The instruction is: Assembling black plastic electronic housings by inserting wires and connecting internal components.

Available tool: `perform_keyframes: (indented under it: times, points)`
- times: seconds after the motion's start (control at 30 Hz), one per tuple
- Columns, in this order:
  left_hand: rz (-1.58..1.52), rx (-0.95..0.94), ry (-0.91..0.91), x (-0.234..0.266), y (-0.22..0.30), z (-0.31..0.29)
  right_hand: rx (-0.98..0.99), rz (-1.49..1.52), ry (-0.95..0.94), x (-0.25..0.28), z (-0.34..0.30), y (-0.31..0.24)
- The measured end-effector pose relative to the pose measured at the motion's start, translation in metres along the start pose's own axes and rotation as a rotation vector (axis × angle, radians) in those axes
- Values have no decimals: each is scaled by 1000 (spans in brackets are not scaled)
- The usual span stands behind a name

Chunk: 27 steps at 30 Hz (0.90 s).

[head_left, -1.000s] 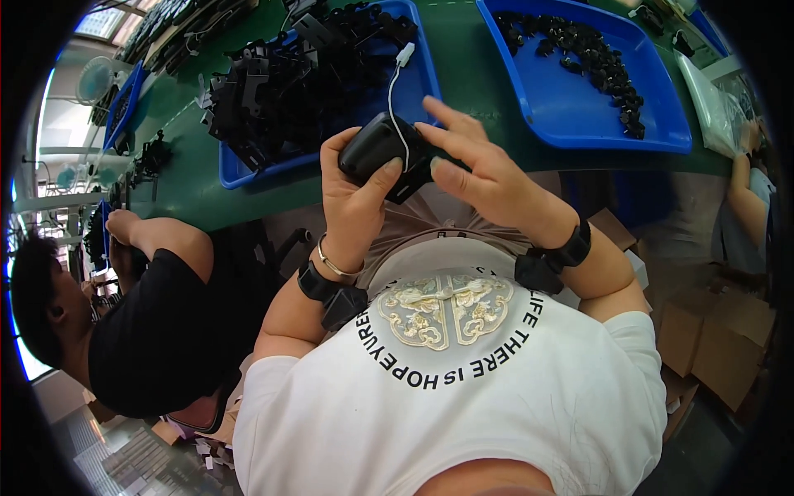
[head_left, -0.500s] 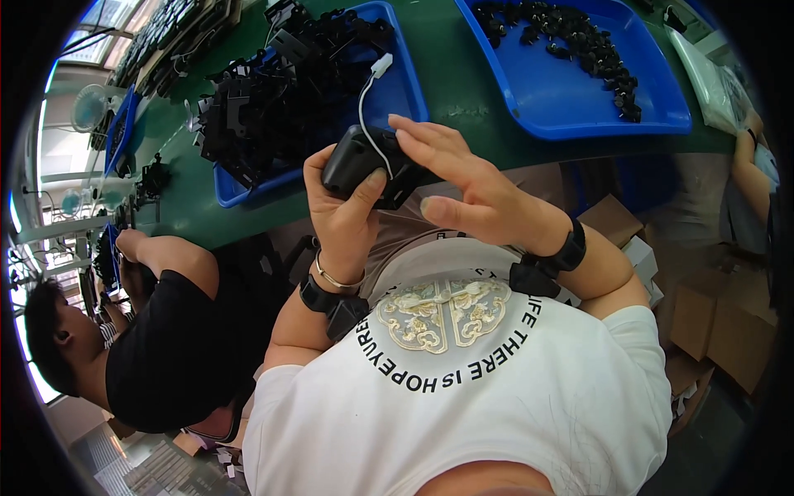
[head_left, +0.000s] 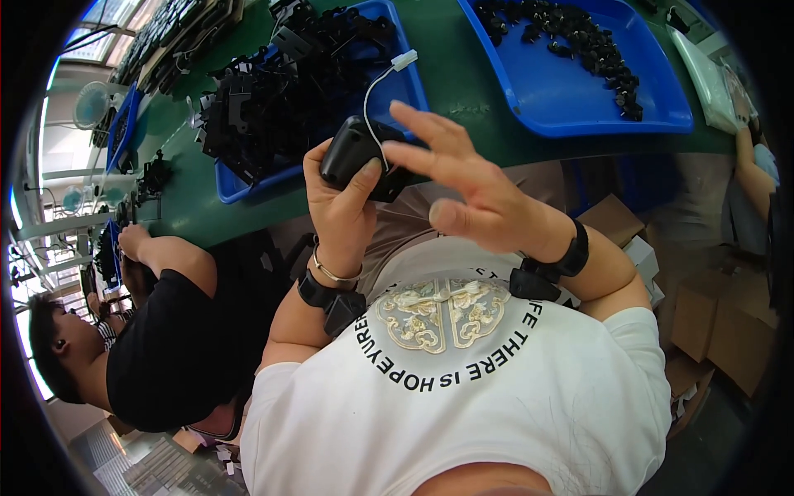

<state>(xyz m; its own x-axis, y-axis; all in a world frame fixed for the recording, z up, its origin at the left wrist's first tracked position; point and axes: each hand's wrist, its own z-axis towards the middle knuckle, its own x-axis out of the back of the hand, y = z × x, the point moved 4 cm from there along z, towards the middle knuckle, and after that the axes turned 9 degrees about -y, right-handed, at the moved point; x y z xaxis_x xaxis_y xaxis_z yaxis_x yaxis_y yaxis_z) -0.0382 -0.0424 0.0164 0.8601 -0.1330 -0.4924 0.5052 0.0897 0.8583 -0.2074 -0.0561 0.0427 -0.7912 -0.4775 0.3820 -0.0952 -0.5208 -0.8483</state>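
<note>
My left hand [head_left: 341,198] is closed around a black plastic housing [head_left: 354,154], its thumb pressed on the near side. A thin white cable [head_left: 369,109] rises from the housing and ends in a white connector [head_left: 404,59] above it. My right hand [head_left: 471,182] is just right of the housing, fingers spread and thumb apart. Its fingertips are close to the cable's lower end; whether they touch it I cannot tell. The side of the housing turned away from me is hidden.
Beyond my hands a blue tray [head_left: 418,95] is heaped with black plastic parts [head_left: 285,91]. Another blue tray [head_left: 529,124], with small black pieces, stands right on the green table [head_left: 463,83]. A co-worker [head_left: 165,331] sits at left. Cardboard boxes [head_left: 703,314] stand at lower right.
My right hand has come off the housing's right side and spread its fingers. The white cable and its connector have swung a little to the right. My left hand keeps its hold.
</note>
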Motion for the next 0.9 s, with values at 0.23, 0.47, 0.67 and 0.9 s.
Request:
perform_keyframes:
  times: [0.23, 0.47, 0.67, 0.9]
  points:
    - [37, -42, -23, -3, 0, 4, 60, -58, -91, -6, 1, -2]
    - [66, -23, 1, 3, -3, -1, 100, 82, -132, -12, -1, -6]
    - [118, -33, -56, 9, -5, 1, 39, 93, -103, -11, 4, 0]
    - [-30, 137, -115, -6, -8, -2, -244, 345, 29, 5, 5, 20]
